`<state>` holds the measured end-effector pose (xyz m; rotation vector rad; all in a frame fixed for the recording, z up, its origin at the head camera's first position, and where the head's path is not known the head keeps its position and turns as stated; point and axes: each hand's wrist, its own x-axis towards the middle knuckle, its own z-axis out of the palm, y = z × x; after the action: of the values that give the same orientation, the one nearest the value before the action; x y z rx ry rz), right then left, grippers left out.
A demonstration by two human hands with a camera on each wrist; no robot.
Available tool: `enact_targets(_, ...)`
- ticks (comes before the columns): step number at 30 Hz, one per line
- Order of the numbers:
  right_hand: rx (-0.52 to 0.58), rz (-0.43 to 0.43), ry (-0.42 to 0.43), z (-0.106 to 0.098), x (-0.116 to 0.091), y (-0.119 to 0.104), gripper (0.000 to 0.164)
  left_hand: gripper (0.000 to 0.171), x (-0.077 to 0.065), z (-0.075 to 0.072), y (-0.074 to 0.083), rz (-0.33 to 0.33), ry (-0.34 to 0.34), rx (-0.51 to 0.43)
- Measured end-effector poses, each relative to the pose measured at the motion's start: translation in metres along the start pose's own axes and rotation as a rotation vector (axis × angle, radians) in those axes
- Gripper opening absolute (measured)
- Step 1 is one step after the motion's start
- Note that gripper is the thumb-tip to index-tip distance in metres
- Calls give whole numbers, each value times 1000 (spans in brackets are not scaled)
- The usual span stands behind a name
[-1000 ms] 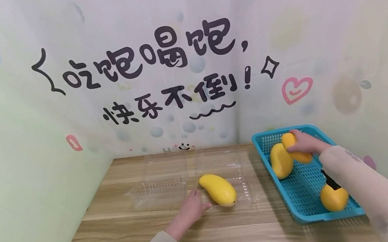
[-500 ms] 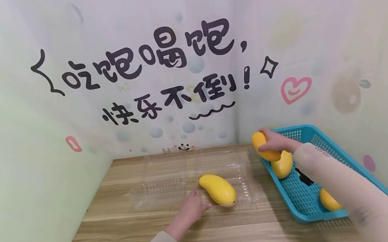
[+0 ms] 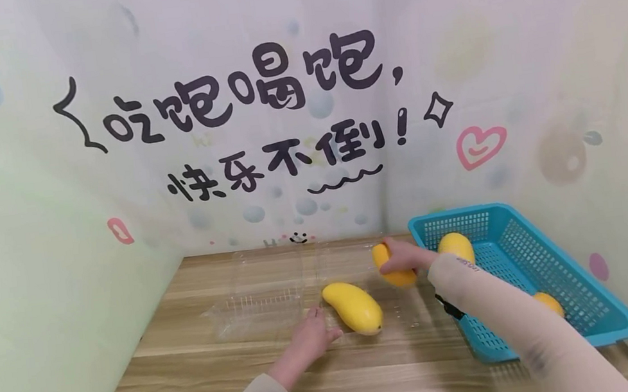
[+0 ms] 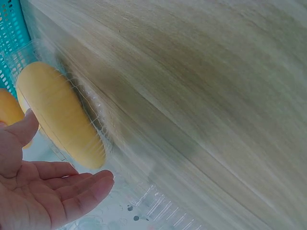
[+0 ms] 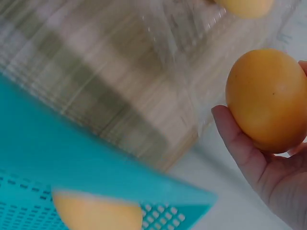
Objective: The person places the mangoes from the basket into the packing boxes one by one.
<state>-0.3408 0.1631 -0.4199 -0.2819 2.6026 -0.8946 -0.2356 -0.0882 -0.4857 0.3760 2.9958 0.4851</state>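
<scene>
A yellow mango (image 3: pixel 355 309) lies in the clear plastic clamshell box (image 3: pixel 402 314) on the right, its lid side toward the wall. My left hand (image 3: pixel 309 337) is at that box's left front edge with its fingers extended, next to the mango; whether it touches the plastic is hard to tell. In the left wrist view, the fingers (image 4: pixel 79 194) are spread and hold nothing. Over the box's right back part, my right hand (image 3: pixel 403 254) grips an orange-yellow mango (image 3: pixel 397 275). In the right wrist view the thumb (image 5: pixel 235 136) presses against this mango's side.
On the right stands a blue plastic basket (image 3: pixel 608 324) with a yellow mango (image 3: pixel 457 247) at its back left and an orange one (image 3: pixel 550 303), partly hidden by my right sleeve. A second clear clamshell box (image 3: pixel 258 315) sits to the left. A printed wall sheet (image 3: pixel 292 211) rises behind the table.
My right hand has carried the orange-yellow mango leftward out of the basket, across its left rim, to the right clamshell box. My left hand has stayed in place.
</scene>
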Motion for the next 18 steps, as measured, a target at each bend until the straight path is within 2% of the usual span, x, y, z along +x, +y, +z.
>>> enact_targets(4, 4, 22, -40, 19, 4, -5, 83, 68, -1, -2, 1, 10, 8, 3)
enact_targets(11, -116, 8, -64, 45, 13, 3, 83, 68, 1, -1, 1, 11, 7, 16)
enact_targets(18, -117, 100, -53, 54, 14, 6, 82, 69, 2, 1, 1, 4, 5, 25)
